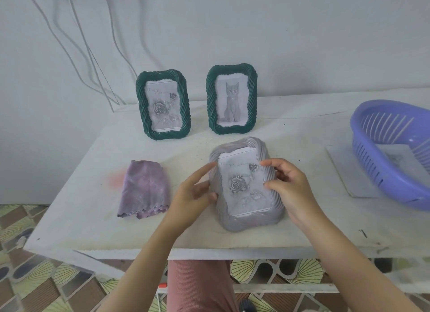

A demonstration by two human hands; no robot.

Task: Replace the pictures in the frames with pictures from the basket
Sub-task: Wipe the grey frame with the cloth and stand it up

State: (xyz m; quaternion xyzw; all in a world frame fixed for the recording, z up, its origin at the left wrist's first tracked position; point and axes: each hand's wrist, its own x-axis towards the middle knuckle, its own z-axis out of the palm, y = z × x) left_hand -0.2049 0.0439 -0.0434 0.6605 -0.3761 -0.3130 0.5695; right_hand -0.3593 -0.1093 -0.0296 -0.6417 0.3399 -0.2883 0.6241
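Hands clasp grey frame (251, 221) on table (93, 207)
At right, purple basket (372, 172) holds one picture (395, 158), the frame a rose picture (242, 186); left hand (195, 193) and right hand (288, 186) have their grip clamped on its sides.

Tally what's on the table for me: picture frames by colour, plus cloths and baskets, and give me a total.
Green frames: 2
Grey frame: 1
Cloth: 1
Basket: 1
Total: 5
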